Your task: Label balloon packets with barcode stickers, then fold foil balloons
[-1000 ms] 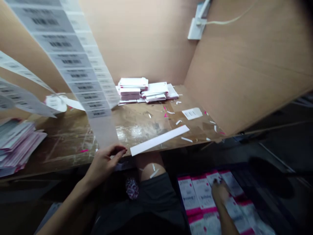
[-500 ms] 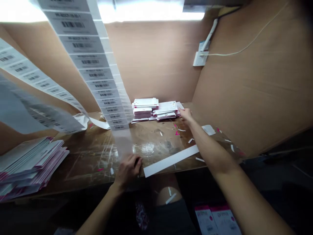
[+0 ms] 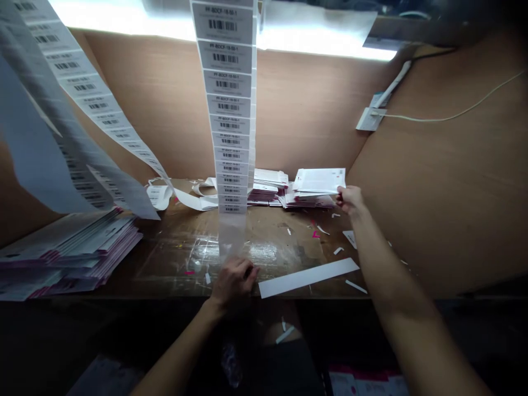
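At the left edge of the wooden table, a stack of pink-edged white cards sits loose and slightly fanned, close to the front edge. Overhead, a long barcode label strip and a second barcode label strip hang down; the first drifts over that stack, the second drops to table centre. Left hand sits at the bottom end of the second strip, fingers curled, near the front edge. Pinching or only resting: cannot tell, the fingers hide it. A curled white backing strip lies at the back, behind the second strip. Beside it, a back pile of pink-edged cards is low and uneven. Right hand is closed on the right edge of a white card, held just above that pile.

Risks: a hard tug on the hanging strips could tear them or peel labels. Any sweep of the left strip could fan the left stack off the edge. The held card could clip the back pile and slide it.

Surface: worn, scratched and taped, scattered with white offcuts and pink scraps; a flat white liner strip lies near the front edge. Room: cardboard back wall, cardboard right wall, wall socket with white cable, bright light above.
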`<state>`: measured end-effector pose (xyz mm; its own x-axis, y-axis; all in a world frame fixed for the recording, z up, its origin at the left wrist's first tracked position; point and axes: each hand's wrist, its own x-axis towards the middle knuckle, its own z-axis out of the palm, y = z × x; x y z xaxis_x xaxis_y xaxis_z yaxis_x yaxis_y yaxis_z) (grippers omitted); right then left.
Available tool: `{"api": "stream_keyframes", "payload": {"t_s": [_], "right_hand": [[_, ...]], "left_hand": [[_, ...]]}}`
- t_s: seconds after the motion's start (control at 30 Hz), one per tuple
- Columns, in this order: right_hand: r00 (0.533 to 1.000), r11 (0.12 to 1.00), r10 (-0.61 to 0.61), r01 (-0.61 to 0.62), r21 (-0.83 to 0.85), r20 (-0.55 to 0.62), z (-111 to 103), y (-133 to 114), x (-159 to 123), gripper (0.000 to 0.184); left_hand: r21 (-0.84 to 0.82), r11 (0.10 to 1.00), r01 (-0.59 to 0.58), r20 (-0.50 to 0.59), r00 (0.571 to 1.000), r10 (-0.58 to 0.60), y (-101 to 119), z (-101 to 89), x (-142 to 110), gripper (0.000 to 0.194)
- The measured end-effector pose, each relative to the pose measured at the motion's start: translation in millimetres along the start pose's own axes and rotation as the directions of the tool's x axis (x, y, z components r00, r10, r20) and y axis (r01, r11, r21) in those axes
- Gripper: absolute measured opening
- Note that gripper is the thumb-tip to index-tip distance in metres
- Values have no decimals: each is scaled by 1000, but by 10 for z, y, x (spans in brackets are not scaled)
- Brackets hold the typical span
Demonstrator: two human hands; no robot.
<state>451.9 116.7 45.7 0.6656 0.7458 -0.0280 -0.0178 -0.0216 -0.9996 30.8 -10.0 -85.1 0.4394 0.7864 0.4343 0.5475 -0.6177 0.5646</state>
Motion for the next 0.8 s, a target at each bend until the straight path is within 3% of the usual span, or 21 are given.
{"api": "stream_keyframes", "payload": {"t_s": [0.07,0.1,0.13,0.17,0.23,0.27,0.3,0.33,0.37,0.4,0.43,0.5,0.57,0.63,0.7,0.8], "right_hand": [[974,973,-223,220,-67,-46,-191,-14,-383,18],[925,920,-379,371,-128,-41,-275,11,-621,18],[835,819,-550,537,-203,-6,-348,59,-880,17],[715,676,-697,680,-283,52,-406,125,-1148,14],[445,337,-857,865,-370,260,-482,291,-1653,5],[321,180,-864,916,-357,387,-504,376,-1864,4],[214,55,-834,949,-310,508,-520,452,-2033,8],[138,-23,-784,968,-250,605,-534,514,-2154,13],[104,-44,-737,979,-201,668,-544,559,-2228,17],[114,-12,-704,985,-171,701,-550,590,-2256,19],[161,68,-684,985,-158,712,-548,607,-2243,25],[338,336,-667,932,-137,664,-502,627,-2129,57],[519,610,-619,790,-55,590,-376,652,-1963,88],[630,779,-538,625,47,560,-172,686,-1830,88],[673,851,-465,520,79,575,41,705,-1808,81],[752,842,-472,539,-16,459,134,688,-2062,75]], "left_hand": [[-129,988,86,-53,994,-94,89,-61,82,34],[-249,957,152,-74,982,-175,163,-106,158,37],[-409,885,223,-62,961,-271,254,-159,258,40],[-586,757,289,-1,934,-357,358,-217,377,47],[-847,355,397,249,884,-395,581,-328,645,64],[-879,184,439,357,864,-355,683,-371,775,68],[-880,75,469,421,842,-337,771,-401,890,66],[-876,28,481,445,830,-337,838,-415,985,62],[-885,33,464,422,832,-361,880,-413,1055,58],[-904,75,420,362,848,-386,896,-397,1102,57],[-922,142,359,282,877,-390,888,-367,1127,57],[-924,312,222,118,940,-321,811,-269,1132,55],[-864,483,143,34,973,-227,695,-122,1103,49],[-792,597,126,30,985,-168,588,61,1061,47],[-764,634,120,36,989,-144,514,238,1019,49],[-756,640,136,22,983,-183,444,399,978,46]]}}
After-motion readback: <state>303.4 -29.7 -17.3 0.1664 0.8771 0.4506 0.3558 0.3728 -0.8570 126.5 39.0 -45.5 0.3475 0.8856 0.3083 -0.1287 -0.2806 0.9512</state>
